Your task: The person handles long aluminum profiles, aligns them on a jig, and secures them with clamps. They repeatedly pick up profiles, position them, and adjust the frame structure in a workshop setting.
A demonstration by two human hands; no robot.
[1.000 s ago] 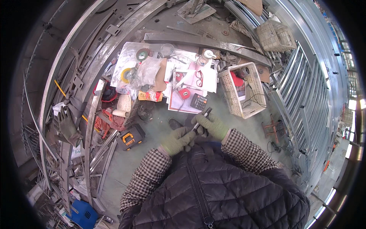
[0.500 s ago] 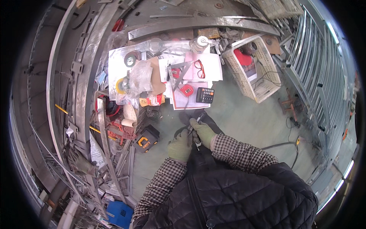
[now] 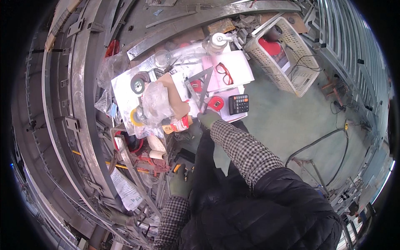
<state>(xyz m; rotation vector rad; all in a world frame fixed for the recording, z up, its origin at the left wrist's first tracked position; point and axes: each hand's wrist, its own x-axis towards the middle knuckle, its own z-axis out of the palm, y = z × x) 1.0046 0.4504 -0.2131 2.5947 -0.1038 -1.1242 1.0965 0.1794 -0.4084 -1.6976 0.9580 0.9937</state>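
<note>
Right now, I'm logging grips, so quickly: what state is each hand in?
Left hand: by the black case; open or closed, cannot tell.
Right hand: near the red tape measure; open or closed, cannot tell.

A metal workshop; long metal beams (image 3: 79,87) and racked metal bars (image 3: 352,50) show it

On the white paper sheets (image 3: 243,68), a rounded red tape measure (image 3: 216,104) is lying left of a black rectangular calculator (image 3: 238,104), with red-framed glasses (image 3: 225,74) resting behind both. A clear plastic bag (image 3: 156,100) is lying to their left; a white perforated plastic crate (image 3: 268,62) is standing to their right. Your green-gloved right hand (image 3: 209,118) is sitting at the sheets' near edge, your green-gloved left hand (image 3: 180,184) beside a black-and-yellow plastic case (image 3: 186,156).
</note>
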